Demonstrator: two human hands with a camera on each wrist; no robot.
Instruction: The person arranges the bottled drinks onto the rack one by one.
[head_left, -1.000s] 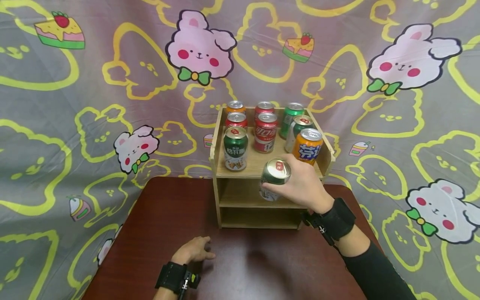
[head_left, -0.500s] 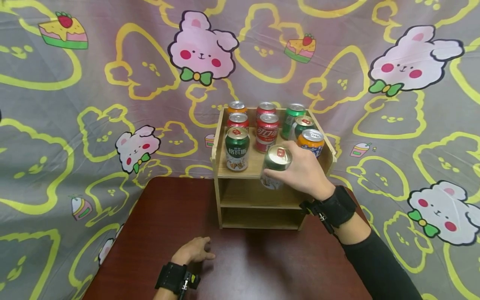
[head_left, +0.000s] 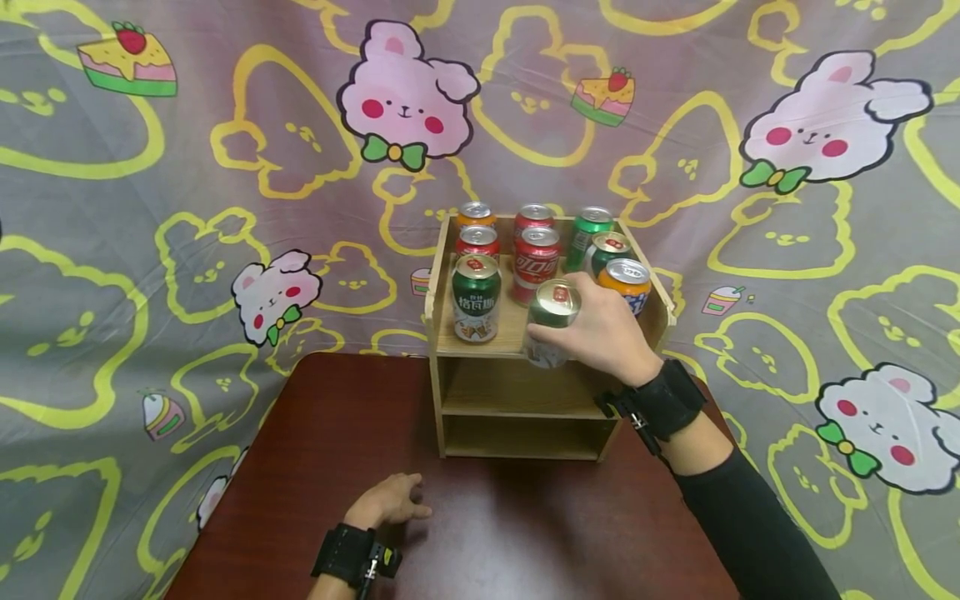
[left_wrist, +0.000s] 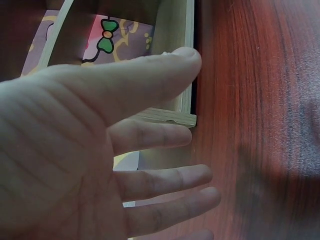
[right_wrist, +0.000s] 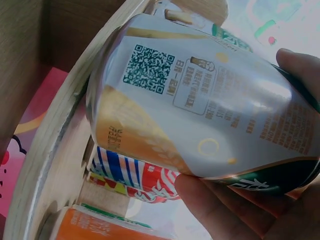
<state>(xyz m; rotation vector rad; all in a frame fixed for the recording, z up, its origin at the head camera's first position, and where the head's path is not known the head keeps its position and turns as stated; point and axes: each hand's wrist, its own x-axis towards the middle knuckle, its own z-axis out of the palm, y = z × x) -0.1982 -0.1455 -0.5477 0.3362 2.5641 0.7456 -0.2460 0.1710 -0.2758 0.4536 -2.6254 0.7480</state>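
Observation:
My right hand [head_left: 611, 333] grips a green-and-white drink can [head_left: 550, 312] at the middle of the shelf's front edge. The can is roughly upright, with its gold lid facing up. In the right wrist view, my thumb and fingers are on opposite sides of the can [right_wrist: 200, 110], whose printed side and QR code show. A matching can [head_left: 476, 304] stands to its left, and an orange can [head_left: 628, 283] to its right, partly behind my hand. My left hand [head_left: 384, 502] holds nothing, low over the table; in the left wrist view its fingers [left_wrist: 165, 182] are extended.
Red cans [head_left: 537, 258], a green can [head_left: 592, 229] and other cans fill the rows behind on the top tier of a wooden shelf [head_left: 517, 383]. Two lower tiers lie beneath. The shelf stands on a dark red table [head_left: 337, 425] before a patterned cloth [head_left: 300, 150].
My right hand has lifted the green-and-white can upward and toward the top tier, reaching its front edge. The left hand has stayed where it was.

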